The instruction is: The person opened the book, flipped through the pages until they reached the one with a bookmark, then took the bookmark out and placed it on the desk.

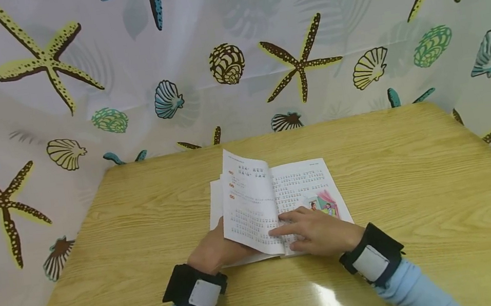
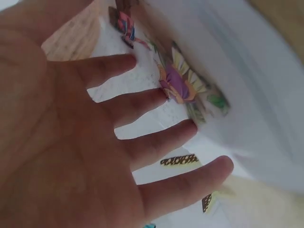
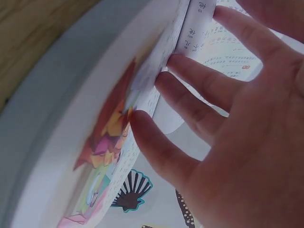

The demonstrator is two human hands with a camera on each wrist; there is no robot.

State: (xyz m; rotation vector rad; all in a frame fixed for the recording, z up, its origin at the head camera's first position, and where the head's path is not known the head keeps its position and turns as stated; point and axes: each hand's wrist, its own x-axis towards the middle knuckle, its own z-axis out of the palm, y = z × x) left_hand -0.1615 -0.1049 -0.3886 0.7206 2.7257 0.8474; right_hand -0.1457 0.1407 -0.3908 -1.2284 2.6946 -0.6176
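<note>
An open book [image 1: 296, 182] lies on the wooden table, with printed text and a small coloured picture on its right page. One leaf [image 1: 249, 204] stands lifted over the left side. My left hand [image 1: 220, 246] is partly hidden under that leaf; in the left wrist view its fingers [image 2: 152, 102] are spread and straight against a page with a flower picture. Across the lower right page rests my right hand [image 1: 323, 230], fingers extended toward the fold. In the right wrist view its fingertips [image 3: 164, 78] touch the printed page beside the coloured picture [image 3: 111, 128].
The wooden table [image 1: 415, 167] extends around the book on all sides. Behind it hangs a white cloth [image 1: 193, 36] printed with starfish and shells. Black wrist bands [image 1: 375, 255] with pale plates sit on both wrists, above light blue sleeves [image 1: 417, 288].
</note>
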